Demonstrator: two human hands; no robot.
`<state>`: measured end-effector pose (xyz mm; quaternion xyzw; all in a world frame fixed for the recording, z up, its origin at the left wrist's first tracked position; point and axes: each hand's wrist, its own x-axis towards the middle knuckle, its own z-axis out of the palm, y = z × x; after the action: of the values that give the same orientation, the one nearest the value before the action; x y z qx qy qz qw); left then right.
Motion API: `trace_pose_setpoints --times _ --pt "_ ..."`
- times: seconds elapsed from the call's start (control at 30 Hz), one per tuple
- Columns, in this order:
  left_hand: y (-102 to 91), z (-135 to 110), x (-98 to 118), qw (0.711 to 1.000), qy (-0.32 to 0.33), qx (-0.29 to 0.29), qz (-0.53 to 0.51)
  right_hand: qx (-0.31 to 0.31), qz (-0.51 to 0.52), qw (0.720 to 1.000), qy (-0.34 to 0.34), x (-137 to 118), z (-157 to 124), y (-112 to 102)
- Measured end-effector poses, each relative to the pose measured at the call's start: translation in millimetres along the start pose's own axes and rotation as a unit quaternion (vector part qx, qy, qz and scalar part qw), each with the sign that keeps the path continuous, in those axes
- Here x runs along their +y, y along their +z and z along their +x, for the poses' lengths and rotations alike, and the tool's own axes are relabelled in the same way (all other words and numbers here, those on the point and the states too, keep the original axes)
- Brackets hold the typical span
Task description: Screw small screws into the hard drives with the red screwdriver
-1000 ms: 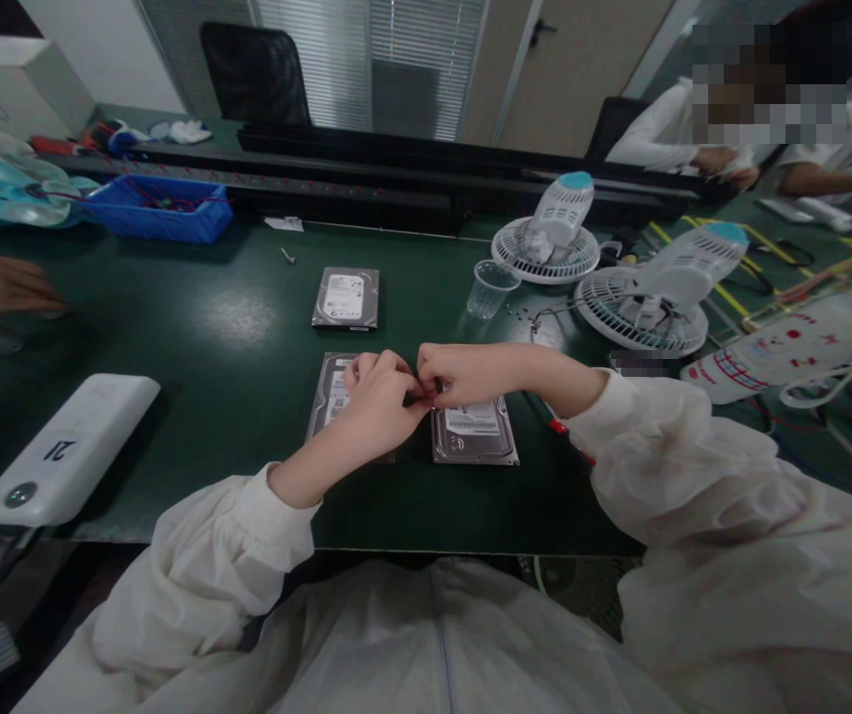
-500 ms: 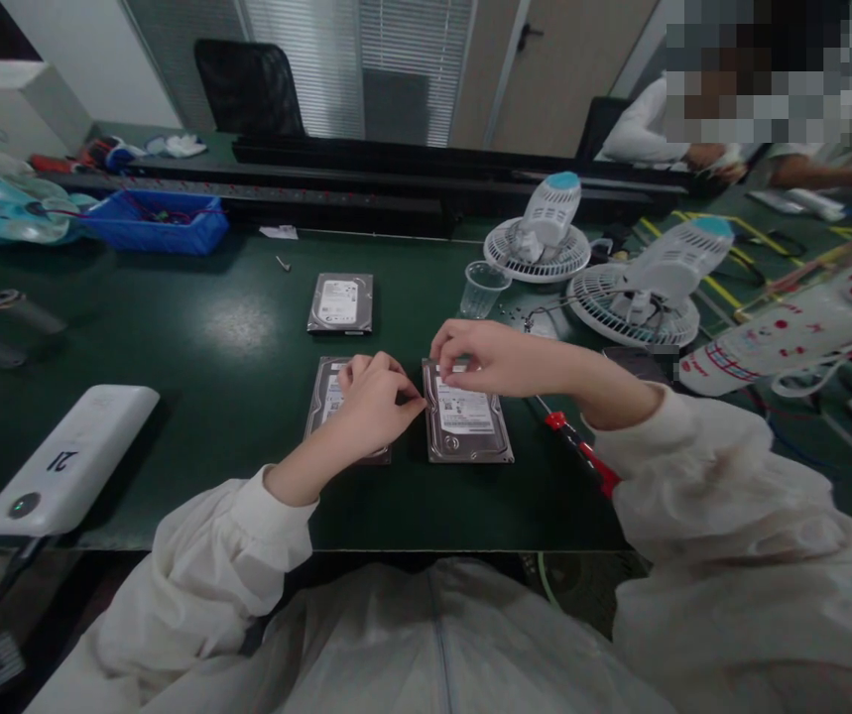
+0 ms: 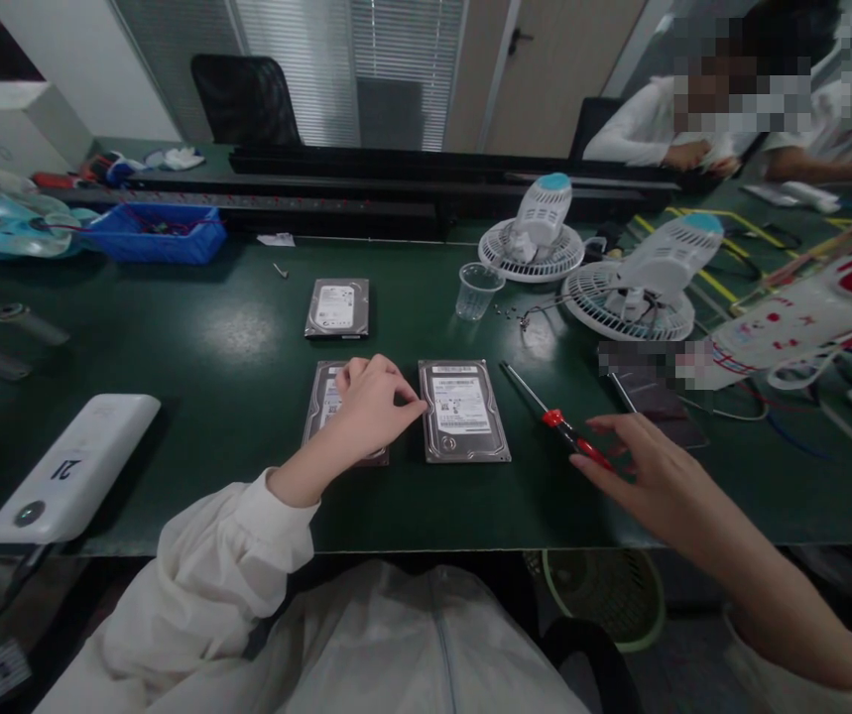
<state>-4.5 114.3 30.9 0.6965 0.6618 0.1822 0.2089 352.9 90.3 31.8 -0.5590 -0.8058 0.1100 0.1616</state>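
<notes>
My left hand rests over the left hard drive and covers much of it. Its thumb and index finger meet in a pinch at the left edge of the right hard drive; anything between the tips is too small to see. Beside that drive lies a screwdriver with a red and black handle, its shaft pointing up and left. My right hand is at the handle's end, thumb and fingers apart around it and not closed. A third hard drive lies farther back.
Behind the drives stand a clear plastic cup, small screws and two white fans. A dark phone-like slab lies right. Left are a white power bank and a blue bin. Other people sit far right.
My right hand has left the right hard drive and moved right and down to the screwdriver handle, opening its fingers. My left hand has stayed in place.
</notes>
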Motion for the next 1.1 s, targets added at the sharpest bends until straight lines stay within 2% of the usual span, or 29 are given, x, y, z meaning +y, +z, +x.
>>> trace_pose_setpoints --times 0.17,0.3,0.4,0.5,0.6,0.63,0.7,0.77,0.87,1.0,1.1 --pt "1.9 1.3 -0.1 1.000 -0.011 0.005 0.010 0.023 -0.003 0.999 0.032 -1.2 -10.4 18.1" --pt "1.3 1.5 0.5 1.000 -0.017 0.001 0.013 0.065 0.054 0.990 0.111 -4.5 -6.8 17.1" --pt "-0.1 1.2 1.0 1.000 -0.018 -0.002 0.013 0.134 0.120 0.970 0.165 -6.2 -0.9 7.5" --pt "-1.7 0.2 1.0 1.000 -0.014 -0.003 0.014 0.235 0.194 0.935 0.182 -7.9 12.4 -7.2" --pt "-2.3 -2.2 0.4 1.000 -0.005 -0.005 0.015 0.344 0.273 0.888 0.137 -12.5 35.6 -24.5" --pt "-2.1 -3.3 0.1 1.000 -0.001 -0.005 0.015 0.374 0.287 0.877 0.090 -15.5 44.7 -30.6" --pt "-1.6 -5.4 -0.6 1.000 0.007 -0.004 0.016 0.397 0.309 0.864 -0.038 -24.7 63.2 -42.3" --pt "-1.4 -7.1 -1.0 1.000 0.014 -0.004 0.016 0.376 0.327 0.855 -0.145 -38.2 79.6 -52.1" --pt "-2.5 -8.1 -0.3 1.000 0.016 -0.004 0.015 0.250 0.353 0.866 -0.250 -63.6 96.9 -59.0" --pt "-4.3 -7.7 2.6 1.000 0.003 0.000 0.017 0.096 0.343 0.888 -0.289 -91.0 108.8 -52.9" --pt "-2.8 -6.8 2.1 1.000 0.001 0.004 0.016 0.052 0.304 0.904 -0.296 -97.8 114.1 -44.9"
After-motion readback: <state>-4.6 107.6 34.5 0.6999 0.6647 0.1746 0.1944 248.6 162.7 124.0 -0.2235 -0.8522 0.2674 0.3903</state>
